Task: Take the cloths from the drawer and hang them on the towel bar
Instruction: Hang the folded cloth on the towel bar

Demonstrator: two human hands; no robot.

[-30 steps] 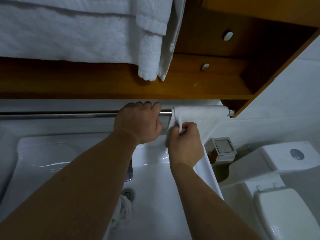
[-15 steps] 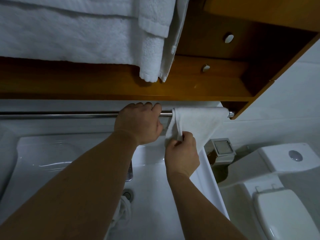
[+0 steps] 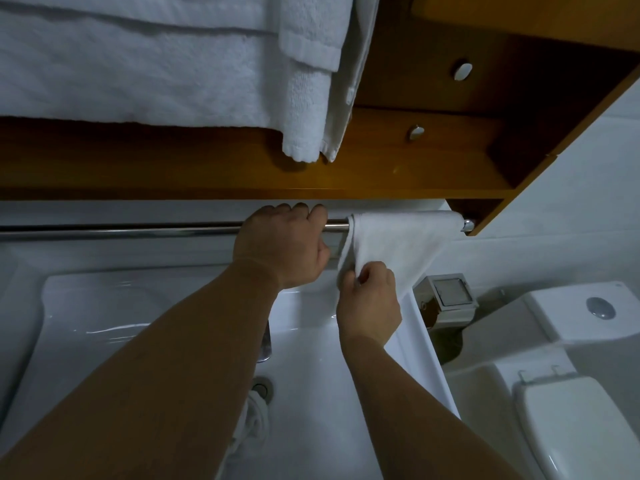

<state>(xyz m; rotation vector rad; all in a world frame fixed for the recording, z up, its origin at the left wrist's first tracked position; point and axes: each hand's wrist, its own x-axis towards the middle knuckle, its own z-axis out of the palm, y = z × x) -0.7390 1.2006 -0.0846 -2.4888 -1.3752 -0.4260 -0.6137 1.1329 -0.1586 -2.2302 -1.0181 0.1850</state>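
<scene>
Cloth point(image 3: 398, 237), one, draped over towel bar point(image 3: 138, 230), pinched by right hand point(image 3: 370, 306); left hand point(image 3: 280, 247) grips the bar.

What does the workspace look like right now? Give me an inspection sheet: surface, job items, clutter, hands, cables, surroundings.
Surface: white sink basin below the bar.
Job's things: white cloth draped over the right end of the towel bar; second cloth bunched in the basin by the drain.
Clutter: nothing seen.
Grippers: left hand grips the bar beside the draped cloth; right hand pinches that cloth's left edge.
Cables: nothing seen.
Surroundings: white towels on a wooden shelf above; toilet to the right.
</scene>
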